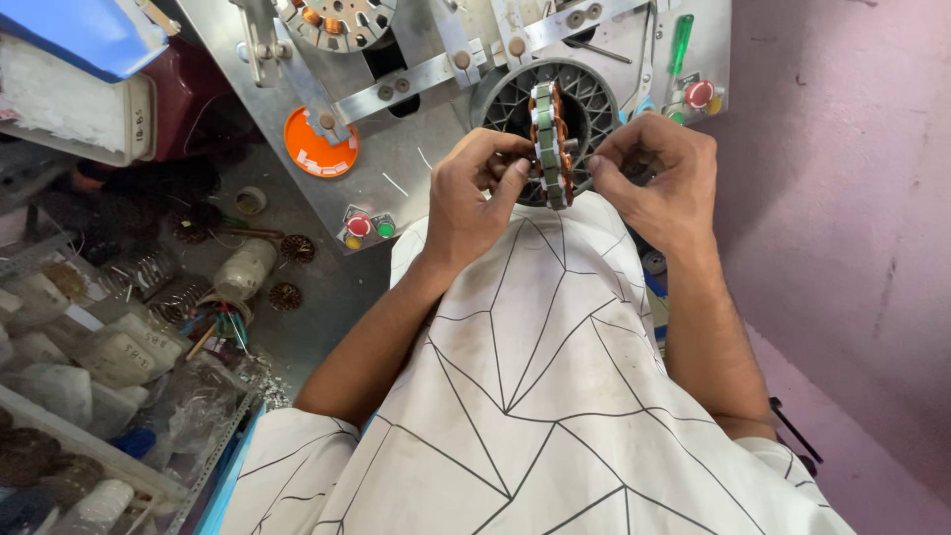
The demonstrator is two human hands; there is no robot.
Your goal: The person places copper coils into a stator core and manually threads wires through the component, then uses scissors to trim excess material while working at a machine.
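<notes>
A round motor stator (551, 144), with green-grey insulated teeth and copper windings, is held on edge in front of a dark ribbed circular fixture (594, 94) on a metal machine panel. My left hand (474, 198) grips the stator's left side, thumb pressed against its rim. My right hand (659, 173) pinches its right side with fingertips. Both forearms reach forward over my white shirt with black line pattern.
The grey metal machine panel (416, 149) carries red and green push buttons (369, 227), an orange disc (319, 147), and a red button (699, 94) at the right. Left shelves hold plastic bags, wire coils (149, 267) and small stators. A pink wall (842, 198) stands on the right.
</notes>
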